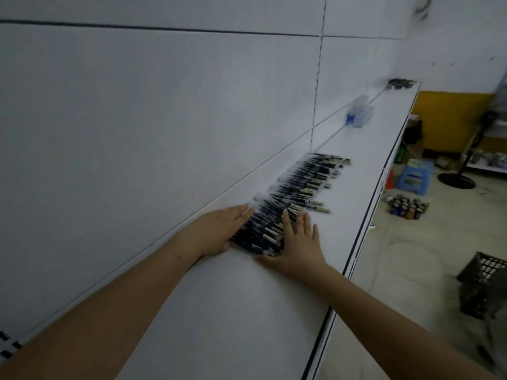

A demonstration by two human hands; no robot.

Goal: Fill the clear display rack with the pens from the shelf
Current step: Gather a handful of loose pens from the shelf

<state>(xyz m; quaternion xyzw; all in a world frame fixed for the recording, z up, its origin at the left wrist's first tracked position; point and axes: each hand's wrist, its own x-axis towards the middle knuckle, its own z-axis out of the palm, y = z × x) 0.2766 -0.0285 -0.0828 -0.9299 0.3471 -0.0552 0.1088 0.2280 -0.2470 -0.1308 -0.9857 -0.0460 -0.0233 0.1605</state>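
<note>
A long row of dark pens (299,187) with pale ends lies side by side on the white shelf (233,297), running away from me along the back wall. My left hand (222,229) lies flat against the near left side of the row, fingers extended, touching the pens. My right hand (296,242) is spread flat at the near right end, its fingers resting on the pens' pale ends. Neither hand closes around a pen. Farther along the shelf stands a clear display rack (359,115) with a blue part on its left.
A small dark pile (402,83) lies at the shelf's far end. Right of the shelf edge (356,250) is the floor, with a blue stool (414,176), several cans (408,208), a fan base (456,180) and a dark basket (484,283).
</note>
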